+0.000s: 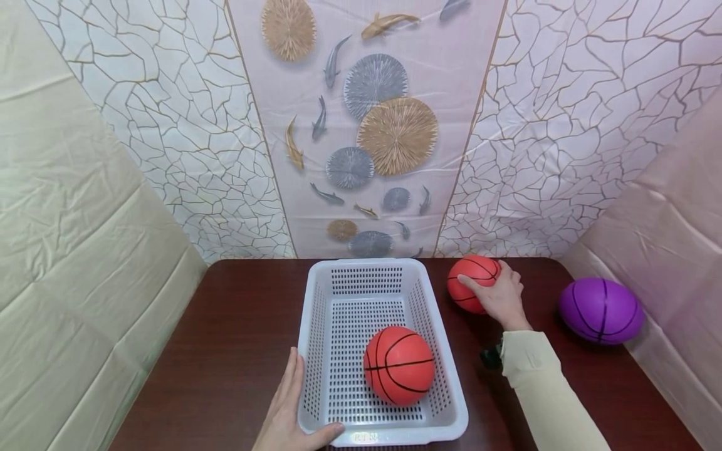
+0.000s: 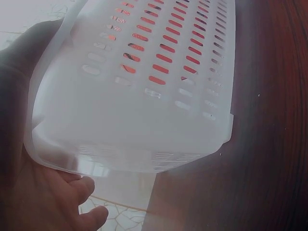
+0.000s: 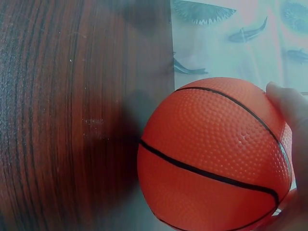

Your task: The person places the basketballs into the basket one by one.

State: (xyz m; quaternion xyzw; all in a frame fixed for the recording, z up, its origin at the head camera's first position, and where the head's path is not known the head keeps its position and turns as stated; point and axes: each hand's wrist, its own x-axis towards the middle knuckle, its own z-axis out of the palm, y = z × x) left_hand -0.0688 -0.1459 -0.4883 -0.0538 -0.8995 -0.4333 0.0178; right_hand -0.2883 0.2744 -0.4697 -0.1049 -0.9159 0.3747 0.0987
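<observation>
A white perforated plastic basket [image 1: 316, 313] stands on the table with one red toy basketball [image 1: 398, 366] inside, toward its front right. At the basket's front left corner, my left hand [image 1: 290, 407] touches the rim, fingers straight along the left side and thumb on the front edge. Through the slots of the basket wall [image 2: 125, 106], red shows in the left wrist view. Beyond the basket's right side, my right hand [image 1: 499, 294] grips a second red basketball [image 3: 211, 154], thumb and fingers spread round it. Whether that ball touches the table cannot be told.
To the far right, a purple ball [image 1: 601, 311] with black lines lies near the right-hand cloth wall [image 1: 677, 269]. The dark wooden table [image 1: 225, 351] ends at a patterned backdrop [image 1: 361, 213]. A pale cloth wall [image 1: 84, 282] stands along the left.
</observation>
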